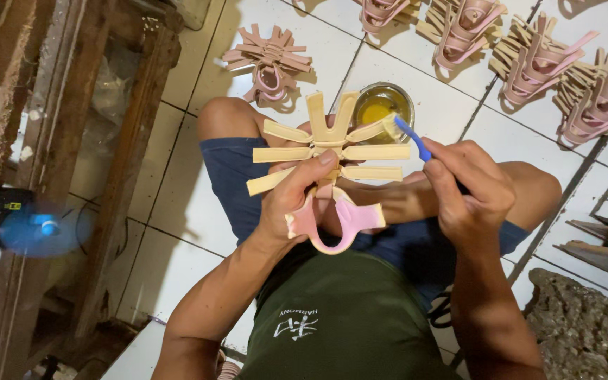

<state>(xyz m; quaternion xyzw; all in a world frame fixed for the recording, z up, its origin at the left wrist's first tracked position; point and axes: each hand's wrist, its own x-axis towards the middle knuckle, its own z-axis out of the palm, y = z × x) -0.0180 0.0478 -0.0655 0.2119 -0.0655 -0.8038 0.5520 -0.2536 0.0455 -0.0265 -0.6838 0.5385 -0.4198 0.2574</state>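
My left hand (293,193) grips a pink sandal upper (332,151) with several tan straps fanned outward, held above my lap. My right hand (469,186) holds a blue-handled brush (411,138); its bristle tip touches the end of the upper right strap. Just behind the straps, a small round tin of yellow glue (383,105) sits on the white tiled floor (184,190). I am seated with bare knees, in blue shorts and a green shirt.
More pink and tan sandal uppers lie on the tiles: one (270,60) at the upper left, several (543,60) along the top right. A wooden frame (117,155) stands on the left. A rough stone (585,324) lies at lower right.
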